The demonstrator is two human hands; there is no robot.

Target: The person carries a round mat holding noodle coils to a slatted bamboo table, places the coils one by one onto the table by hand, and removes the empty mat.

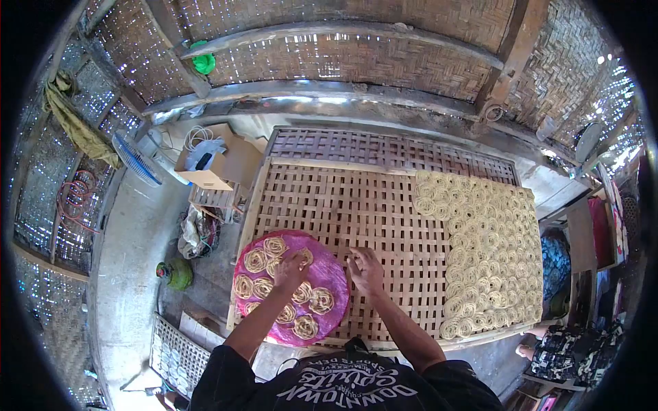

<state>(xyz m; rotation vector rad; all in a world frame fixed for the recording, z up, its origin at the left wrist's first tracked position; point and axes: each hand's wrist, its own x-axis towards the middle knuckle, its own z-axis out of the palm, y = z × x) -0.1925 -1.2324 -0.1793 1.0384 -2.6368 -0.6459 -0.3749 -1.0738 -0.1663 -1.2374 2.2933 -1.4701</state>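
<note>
A round pink tray (334, 264) holds several coiled noodle nests (321, 300), pale yellow and loosely wound. Over the upper part of the tray, my left hand (290, 272) has its fingers bent around the edge of one noodle nest (304, 256), partly covered by the fingers. My right hand (368, 272) hovers just past the tray's right edge, above a woven bamboo rack (404, 274). Its fingers are curved and slightly apart, with nothing visible between them. Rows of similar nests (493, 253) cover the right side of the rack.
Behind lies a second woven panel (391, 150). At left are a cardboard box (214, 164), a blue fan (136, 159) and a green gas cylinder (176, 273). Another person's patterned clothing (576, 353) shows at lower right. A wooden frame edges the rack.
</note>
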